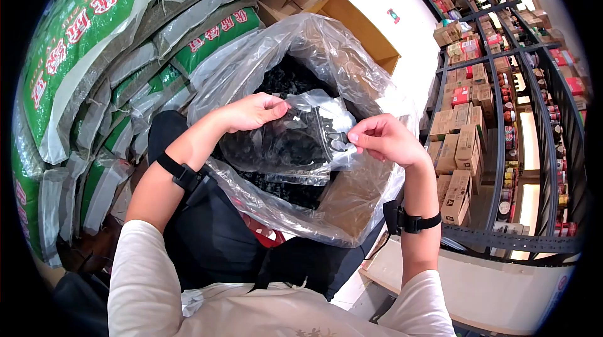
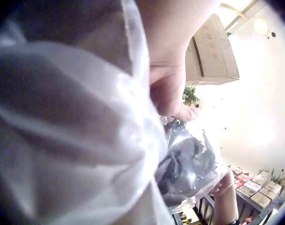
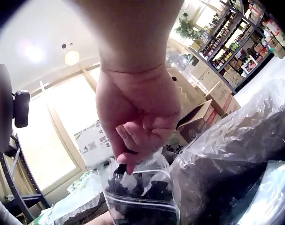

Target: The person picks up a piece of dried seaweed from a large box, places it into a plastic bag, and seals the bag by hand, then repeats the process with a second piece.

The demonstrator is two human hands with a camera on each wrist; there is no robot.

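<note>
A clear zip bag [image 1: 276, 145] filled with dark pieces lies over the open plastic liner [image 1: 314, 32] of a carton. My left hand [image 1: 251, 113] grips the bag's left edge, thumb on top. At the bag's mouth on the right, my right hand [image 1: 389, 139] pinches a small black piece [image 3: 120, 168] between thumb and fingertip. The bag's zip strip [image 3: 142, 201] shows just below that hand in the right wrist view. More loose black pieces [image 1: 279, 79] fill the liner beneath. In the left wrist view, crumpled plastic [image 2: 76, 122] covers much of the scene.
Green and white sacks [image 1: 75, 42] are stacked on the left. An open cardboard box [image 1: 361, 29] stands behind the liner. Metal shelves [image 1: 496, 117] with cartons and bottles run along the right. My knees [image 1: 213, 236] are close below the liner's near edge.
</note>
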